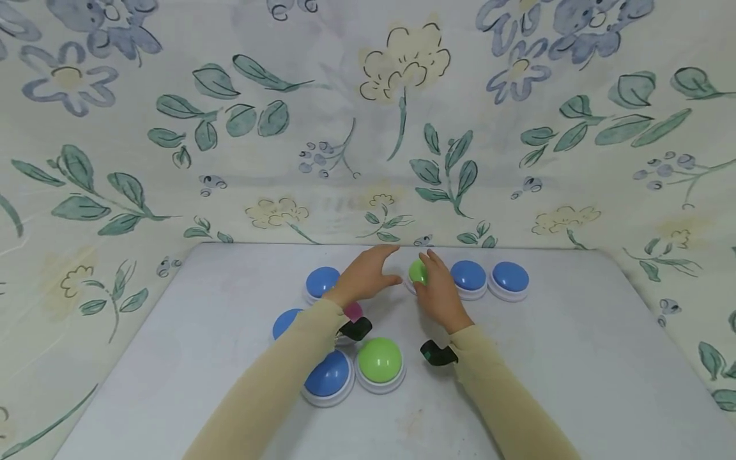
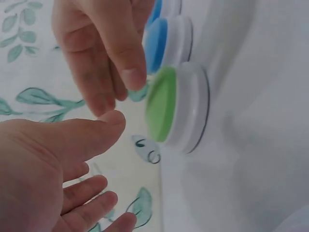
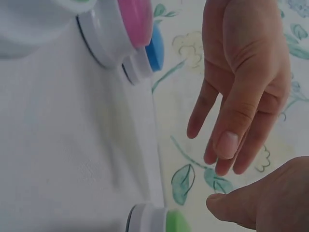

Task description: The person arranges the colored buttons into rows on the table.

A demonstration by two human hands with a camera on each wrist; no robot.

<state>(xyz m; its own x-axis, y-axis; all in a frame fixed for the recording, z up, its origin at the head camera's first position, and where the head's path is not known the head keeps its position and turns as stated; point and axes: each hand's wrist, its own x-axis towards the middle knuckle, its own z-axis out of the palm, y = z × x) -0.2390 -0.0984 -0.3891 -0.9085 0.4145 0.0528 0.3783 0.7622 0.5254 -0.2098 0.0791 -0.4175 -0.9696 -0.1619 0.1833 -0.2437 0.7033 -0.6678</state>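
Round push buttons with coloured domes on white bases stand on a white table. My right hand [image 1: 441,291] hovers beside a green button [image 1: 416,272] at the far middle, partly covering it in the head view. In the left wrist view its loose fingers hang just above the green dome [image 2: 161,104], holding nothing. My left hand [image 1: 368,273] is in the air to the left, fingers relaxed and apart, thumb towards that button. Its wrist and sleeve partly hide a pink button [image 1: 353,311] and several blue ones.
Two blue buttons [image 1: 468,276] [image 1: 510,277] stand right of the far green one. On the left are a far blue button [image 1: 322,282], another blue one [image 1: 284,322], a near blue one [image 1: 329,375] and a near green one [image 1: 380,361]. Floral cloth [image 1: 345,211] hangs behind the table.
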